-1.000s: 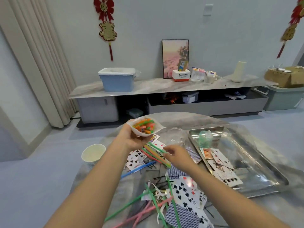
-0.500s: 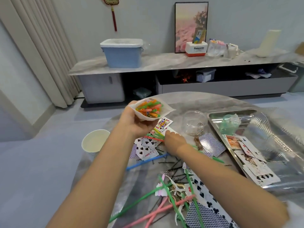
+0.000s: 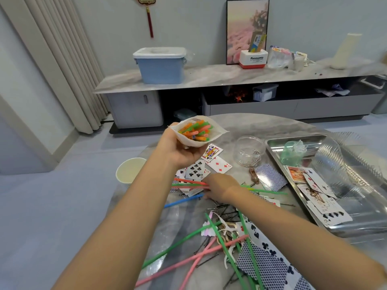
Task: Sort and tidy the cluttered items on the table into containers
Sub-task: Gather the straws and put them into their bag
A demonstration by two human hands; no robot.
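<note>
Sorting is only partly done on a cluttered round counter [image 3: 261, 126]: nearest the camera, a tangle of long green and pink straws [image 3: 188, 262], black hairpins [image 3: 222, 208] and blue-backed playing cards [image 3: 270, 266] lies loose on the surface, none of it yet in a container. Just beyond, the right hand [image 3: 219, 186] reaches down onto a cluster of red and green straws [image 3: 188, 184], its fingers curled toward them and touching them; whether they have actually closed on a straw cannot be told from this angle, and a blue straw [image 3: 182, 200] lies just beside the wrist. More face-up cards [image 3: 196, 169] sit directly beyond that hand, under the raised left hand [image 3: 180, 147], which grips a white pouch [image 3: 199, 135] held above the counter and already packed with short orange, green and pink straw pieces [image 3: 195, 130]. To the right, a metal tray [image 3: 293, 141] holds several cards and a green bag [image 3: 293, 151], and a clear glass jar [image 3: 249, 151] holds what appear to be clips. A paper cup [image 3: 129, 170] stands at the counter's left edge. By this view, roughly the larger share of the clutter remains to be gathered.
</note>
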